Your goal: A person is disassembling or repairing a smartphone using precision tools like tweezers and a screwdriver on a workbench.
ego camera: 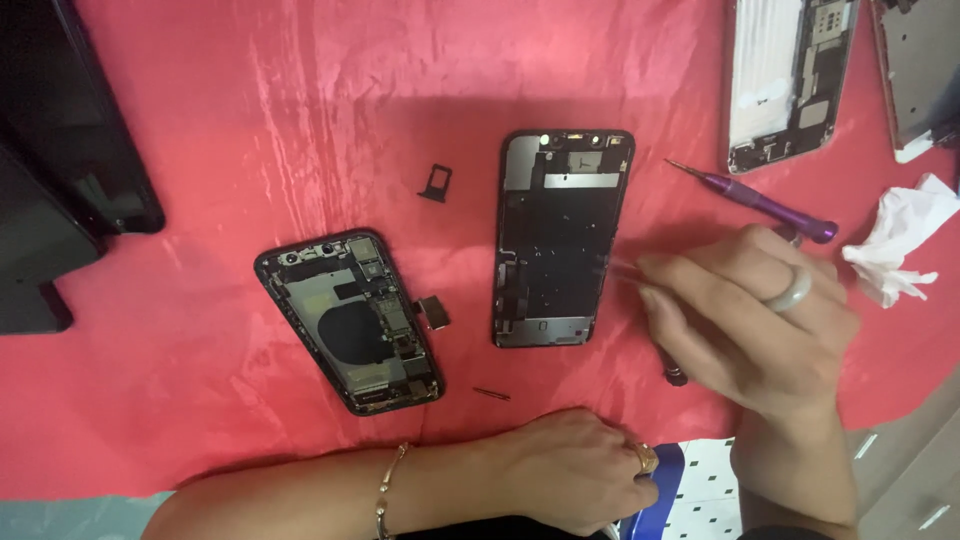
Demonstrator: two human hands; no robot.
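My right hand (pixel 745 315) is closed around a thin tool (pixel 625 266), its tip touching the right edge of the detached screen panel (pixel 560 240) that lies face down in the middle of the red cloth (pixel 250 110). I take that panel as my landmark. My left hand (pixel 575 470) rests below it, near the cloth's front edge, fingers curled loosely and holding nothing that I can see.

Left of the panel and a little lower lies the opened phone body (pixel 350 322), its insides showing, with a small dark part (pixel 434 312) just beside its right edge. Above that, left of the panel's top, sits the little card tray (pixel 436 183). A tiny dark pin-like piece (pixel 491 393) lies below the panel's lower left corner. Right of the panel's top, a purple screwdriver (pixel 755 200) lies slantwise, and beyond it a crumpled white tissue (pixel 900 245). Another opened phone (pixel 790 80) lies above and to the right.

I judge the risks to be these: if I press too hard, the tip could slip and scratch the panel or nick a flex cable. My left wrist is close to the loose pin, so a careless sweep could knock it off the cloth. The wrinkled cloth could hide anything small that rolls.
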